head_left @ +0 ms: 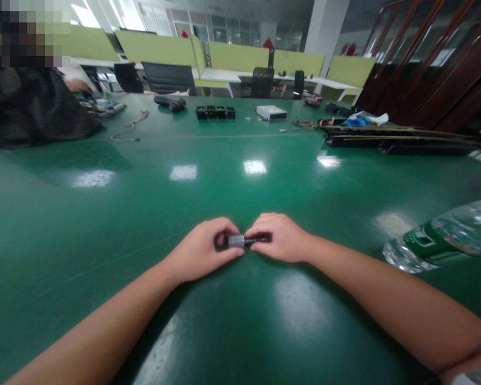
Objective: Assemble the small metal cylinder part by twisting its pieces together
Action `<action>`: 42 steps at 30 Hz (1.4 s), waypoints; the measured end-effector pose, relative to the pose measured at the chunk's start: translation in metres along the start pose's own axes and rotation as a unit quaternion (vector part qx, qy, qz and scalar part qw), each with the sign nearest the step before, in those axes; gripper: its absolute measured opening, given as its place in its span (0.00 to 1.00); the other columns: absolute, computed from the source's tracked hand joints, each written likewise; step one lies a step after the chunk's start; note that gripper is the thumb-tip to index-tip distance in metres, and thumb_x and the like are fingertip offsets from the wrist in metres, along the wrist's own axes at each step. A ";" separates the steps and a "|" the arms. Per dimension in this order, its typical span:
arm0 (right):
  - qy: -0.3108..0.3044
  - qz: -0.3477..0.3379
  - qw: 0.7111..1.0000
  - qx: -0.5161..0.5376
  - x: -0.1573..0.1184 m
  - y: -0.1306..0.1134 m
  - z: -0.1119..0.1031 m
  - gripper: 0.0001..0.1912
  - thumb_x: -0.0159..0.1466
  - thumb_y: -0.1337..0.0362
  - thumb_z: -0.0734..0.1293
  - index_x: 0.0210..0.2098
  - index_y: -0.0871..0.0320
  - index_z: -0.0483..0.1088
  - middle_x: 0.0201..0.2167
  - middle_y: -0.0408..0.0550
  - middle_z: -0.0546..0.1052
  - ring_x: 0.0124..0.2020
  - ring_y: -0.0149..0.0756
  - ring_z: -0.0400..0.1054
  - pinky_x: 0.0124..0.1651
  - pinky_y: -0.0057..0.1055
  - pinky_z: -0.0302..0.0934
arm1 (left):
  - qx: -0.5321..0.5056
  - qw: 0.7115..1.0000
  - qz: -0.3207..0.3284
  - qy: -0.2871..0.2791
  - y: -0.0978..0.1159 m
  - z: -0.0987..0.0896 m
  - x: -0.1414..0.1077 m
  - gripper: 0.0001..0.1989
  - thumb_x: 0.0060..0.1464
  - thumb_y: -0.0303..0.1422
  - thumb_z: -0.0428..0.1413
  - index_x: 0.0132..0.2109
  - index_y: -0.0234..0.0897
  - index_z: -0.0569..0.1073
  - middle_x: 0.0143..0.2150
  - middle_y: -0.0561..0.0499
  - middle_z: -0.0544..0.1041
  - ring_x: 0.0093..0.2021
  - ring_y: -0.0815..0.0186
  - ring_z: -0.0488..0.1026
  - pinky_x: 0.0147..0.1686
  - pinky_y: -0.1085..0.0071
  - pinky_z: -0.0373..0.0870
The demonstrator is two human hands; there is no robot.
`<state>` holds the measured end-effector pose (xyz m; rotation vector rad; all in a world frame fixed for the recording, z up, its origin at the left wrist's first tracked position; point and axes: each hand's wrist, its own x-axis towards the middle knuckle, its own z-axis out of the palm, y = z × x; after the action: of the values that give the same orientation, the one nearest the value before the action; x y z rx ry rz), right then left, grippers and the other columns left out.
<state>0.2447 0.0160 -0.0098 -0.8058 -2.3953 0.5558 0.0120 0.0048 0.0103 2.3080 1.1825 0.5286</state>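
Note:
On the green table (224, 187), my left hand (204, 247) is closed around a small grey metallic cylinder (236, 241) with a dark end. The grey section shows between thumb and fingers. Opposite it, my right hand (282, 238) pinches a thinner black ribbed piece (253, 241) that lines up with the cylinder. The two pieces meet end to end, and I cannot tell whether they are one object or two. Both hands rest low over the tabletop, close together. Fingers cover part of each piece, so the exact kind is unclear.
A clear plastic bottle with a green label (428, 243) lies at the right. Long black rails (393, 138) are stacked at the far right. Farther back are a row of black blocks (215, 112), a white box (271, 112) and a cable (128, 128). A person in dark clothing (36, 109) is at the left.

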 end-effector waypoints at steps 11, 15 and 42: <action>0.003 -0.008 1.000 -0.011 -0.001 0.001 0.001 0.07 0.61 0.66 0.71 0.39 0.59 0.78 0.34 0.47 0.80 0.37 0.36 0.71 0.43 0.32 0.62 | 0.008 1.000 0.010 0.002 -0.001 0.001 0.000 0.12 0.54 0.42 0.61 0.39 0.37 0.74 0.29 0.55 0.72 0.29 0.66 0.69 0.31 0.71 0.61; 0.006 -0.017 1.000 -0.015 0.000 0.000 0.000 0.06 0.61 0.65 0.71 0.38 0.59 0.78 0.34 0.47 0.80 0.37 0.36 0.71 0.43 0.32 0.62 | 0.011 1.000 0.008 0.004 -0.001 0.001 0.000 0.13 0.55 0.43 0.60 0.38 0.37 0.74 0.29 0.55 0.72 0.30 0.66 0.69 0.31 0.71 0.61; 0.014 -0.013 1.000 -0.018 -0.001 0.002 -0.003 0.03 0.57 0.68 0.71 0.33 0.58 0.77 0.29 0.45 0.79 0.32 0.34 0.71 0.40 0.31 0.62 | 0.010 1.000 0.001 -0.001 0.001 0.000 0.000 0.13 0.55 0.44 0.60 0.37 0.38 0.74 0.29 0.55 0.73 0.30 0.66 0.69 0.31 0.72 0.62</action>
<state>0.2479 0.0175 -0.0083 -0.7914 -2.3938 0.4883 0.0128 0.0043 0.0109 2.3253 1.1903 0.5185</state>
